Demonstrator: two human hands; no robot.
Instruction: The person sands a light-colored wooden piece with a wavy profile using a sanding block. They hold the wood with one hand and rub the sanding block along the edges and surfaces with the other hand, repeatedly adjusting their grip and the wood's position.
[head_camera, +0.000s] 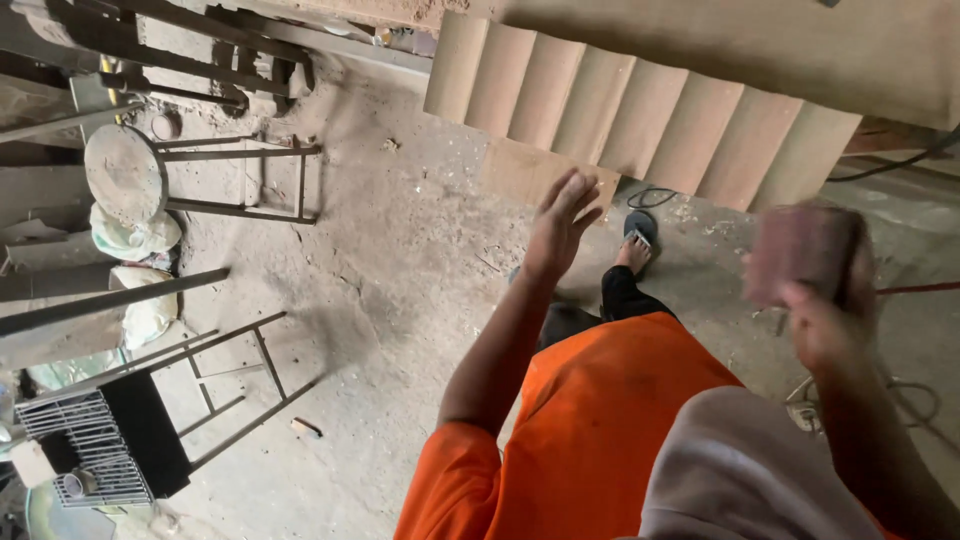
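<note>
Above a dusty floor (400, 270), my right hand (830, 320) is gripping a reddish block (800, 250), my left hand (560, 225) is hanging open, fingers spread, empty, near wooden stairs (640, 120).

Rough workshop: dusty concrete floor (400, 260), metal stool frames (240, 180), scrap timber.

1 head-worn camera looks steeply down, close over the arms, toward the dusty floor (400, 260).

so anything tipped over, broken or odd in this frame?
Yes. A metal-framed stool lies tipped on its side on the dusty floor, round seat facing sideways. Debris is scattered near the wooden stair piece. The right hand grips a reddish block, blurred; the left hand is open, empty.
</note>
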